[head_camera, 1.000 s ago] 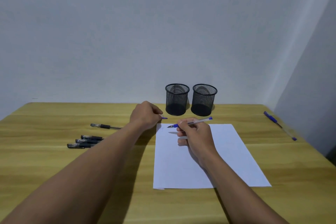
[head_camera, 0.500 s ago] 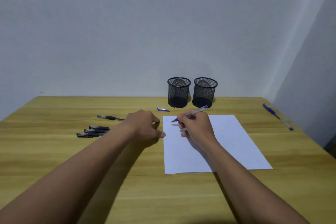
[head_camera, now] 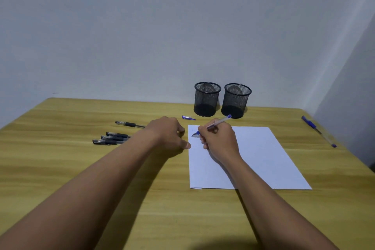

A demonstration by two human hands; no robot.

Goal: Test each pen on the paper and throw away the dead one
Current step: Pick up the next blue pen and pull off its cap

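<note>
My right hand (head_camera: 220, 140) grips a clear blue pen (head_camera: 220, 122), its tip touching the top left corner of the white paper (head_camera: 261, 158). My left hand (head_camera: 169, 135) rests curled on the table, thumb pressing the paper's left edge, holding nothing. The pen's blue cap (head_camera: 188, 117) lies on the wood just beyond the paper. Three black pens (head_camera: 113, 138) lie side by side to the left, with one more black pen (head_camera: 129, 124) behind them. Another blue pen (head_camera: 317, 130) lies at the far right.
Two black mesh cups, a left cup (head_camera: 207, 98) and a right cup (head_camera: 236, 100), stand side by side at the back of the wooden table (head_camera: 60, 164), against the wall. A second wall closes in on the right.
My left hand let the blue cap go on the table and came back to hold the paper's edge. My right hand lowered the pen tip onto the paper's corner.
</note>
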